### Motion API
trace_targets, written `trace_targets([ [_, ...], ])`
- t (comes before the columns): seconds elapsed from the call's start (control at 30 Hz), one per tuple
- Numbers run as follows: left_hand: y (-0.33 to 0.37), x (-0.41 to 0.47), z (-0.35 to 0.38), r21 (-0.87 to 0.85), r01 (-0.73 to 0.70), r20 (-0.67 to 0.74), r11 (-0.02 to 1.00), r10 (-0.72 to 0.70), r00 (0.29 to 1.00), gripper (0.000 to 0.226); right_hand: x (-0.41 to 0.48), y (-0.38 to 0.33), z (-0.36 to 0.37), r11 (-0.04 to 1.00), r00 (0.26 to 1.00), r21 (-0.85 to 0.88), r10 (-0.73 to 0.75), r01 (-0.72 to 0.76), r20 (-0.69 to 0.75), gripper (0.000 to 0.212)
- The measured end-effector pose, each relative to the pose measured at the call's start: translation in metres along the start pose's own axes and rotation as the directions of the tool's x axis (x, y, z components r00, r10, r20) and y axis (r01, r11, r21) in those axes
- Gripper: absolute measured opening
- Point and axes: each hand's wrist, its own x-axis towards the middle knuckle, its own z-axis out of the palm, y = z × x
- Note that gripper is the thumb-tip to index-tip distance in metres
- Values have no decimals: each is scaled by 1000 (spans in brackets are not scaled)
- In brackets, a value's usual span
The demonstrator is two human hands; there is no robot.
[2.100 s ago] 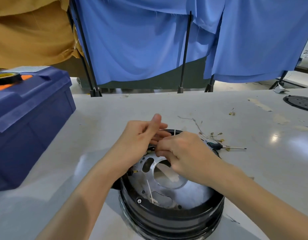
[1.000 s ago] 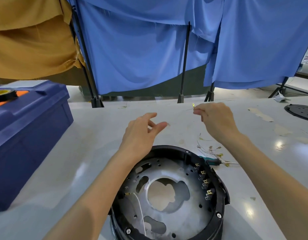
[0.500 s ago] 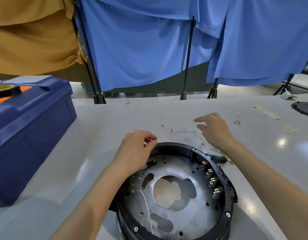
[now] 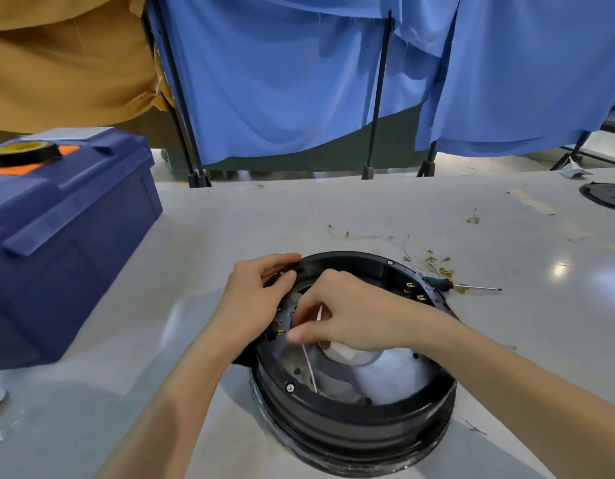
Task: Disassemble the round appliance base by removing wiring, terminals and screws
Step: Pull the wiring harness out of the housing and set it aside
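The round black appliance base (image 4: 351, 430) stands on the table in front of me, with a silver metal plate inside. My left hand (image 4: 254, 302) grips its far left rim, fingers curled over the edge. My right hand (image 4: 340, 312) reaches inside the base and pinches a thin white wire (image 4: 309, 366) close to a brass terminal (image 4: 281, 332) on the left inner wall. The wire runs down across the plate. Several brass terminals (image 4: 415, 290) sit along the right inner rim. A hex screw (image 4: 290, 387) shows on the near left rim.
A pile of removed wires and terminals (image 4: 427, 262) lies behind the base, with a screwdriver (image 4: 465, 286) beside it. A blue toolbox (image 4: 57, 236) with a tape roll (image 4: 24, 152) on top stands at left. A black round part (image 4: 606, 197) lies far right. Blue curtains hang behind the table.
My right hand dropped the removed wire on the table behind the base and came back inside to pinch the white wire. My left hand settled on the rim.
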Motion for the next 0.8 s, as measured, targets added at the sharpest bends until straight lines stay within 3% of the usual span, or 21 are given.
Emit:
trace_targets([
  [0.13, -2, 0, 2, -10, 14, -32, 1000, -14, 999, 30, 5, -11, 6, 1000, 1000, 24, 6, -6, 24, 13],
  [0.23, -4, 0, 2, 14, 25, -23, 1000, -25, 999, 38, 6, -13, 9, 983, 995, 165, 69, -80, 71, 9],
  [0.33, -6, 1, 2, 41, 19, -24, 999, -18, 1000, 40, 5, -12, 13, 863, 971, 451, 161, -226, 178, 11],
  [0.43, -5, 1, 2, 75, 3, -25, 997, -1, 1000, 40, 4, -11, 16, 718, 944, 618, 191, -321, 268, 19],
  [0.67, -2, 1, 1, 194, -33, -19, 980, 38, 999, 43, 6, -16, 15, 724, 928, 581, 285, -372, 239, 25],
  [0.8, -3, 3, 1, 265, -58, -4, 962, 61, 998, 49, 4, -20, 15, 808, 934, 472, 334, -352, 126, 26],
])
